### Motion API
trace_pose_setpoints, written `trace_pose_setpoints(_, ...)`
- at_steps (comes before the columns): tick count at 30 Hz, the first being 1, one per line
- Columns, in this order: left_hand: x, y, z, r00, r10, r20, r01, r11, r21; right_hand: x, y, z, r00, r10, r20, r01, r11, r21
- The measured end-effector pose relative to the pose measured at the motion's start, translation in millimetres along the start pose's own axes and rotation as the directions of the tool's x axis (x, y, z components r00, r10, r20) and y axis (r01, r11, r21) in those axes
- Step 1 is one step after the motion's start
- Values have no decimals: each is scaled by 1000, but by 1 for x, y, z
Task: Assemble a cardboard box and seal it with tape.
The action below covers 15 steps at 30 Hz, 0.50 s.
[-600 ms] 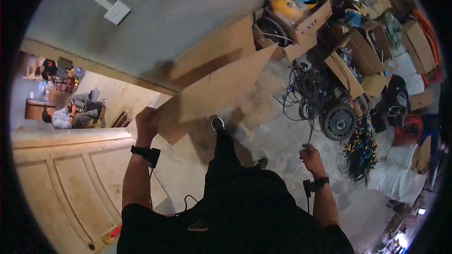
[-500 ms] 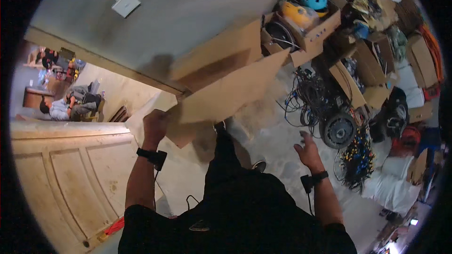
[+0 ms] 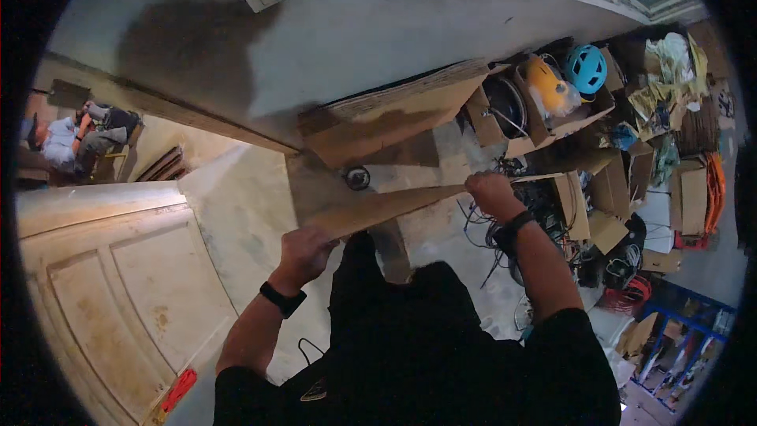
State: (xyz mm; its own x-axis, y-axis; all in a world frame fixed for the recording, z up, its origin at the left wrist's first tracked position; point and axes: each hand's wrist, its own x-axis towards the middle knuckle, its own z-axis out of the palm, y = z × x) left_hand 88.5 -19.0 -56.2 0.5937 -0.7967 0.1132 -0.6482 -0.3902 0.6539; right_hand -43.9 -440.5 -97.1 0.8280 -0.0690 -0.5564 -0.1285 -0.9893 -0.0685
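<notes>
Plainly, left hand (image 3: 306, 254): grip pinching the left end of the cardboard sheet (image 3: 386, 211), left of the frame's centre.
Right hand (image 3: 495, 196): grip pinching the sheet's other end, right of centre and higher in the frame.
Cardboard sheet: spans mid-frame between the hands, seen nearly edge-on, rising toward the right.
Handling: it looks thin, so even tension from both ends should limit bowing; matching the hands' heights would likely level it.
Shoe (image 3: 357, 178): just above the sheet in the frame; footing seems worth watching.
Leaning cardboard (image 3: 394, 128): against the grey wall (image 3: 355, 39), upper centre; a wide swing could knock it.
Cables (image 3: 544, 205): beyond the right hand, a likely snag.
Blue helmet (image 3: 586, 69): upper right, among boxes.
Door (image 3: 138, 292): lower left, well apart.
</notes>
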Motion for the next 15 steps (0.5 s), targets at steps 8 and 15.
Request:
trace_pose_setpoints(8,40,-81,69,962,-237,-134,270,893,361,113,49,42,990,-90,-111,78,991,-110)
trace_pose_setpoints(15,83,-102,135,864,-403,-302,487,821,298,210,101,37,855,-440,-274,350,881,-319)
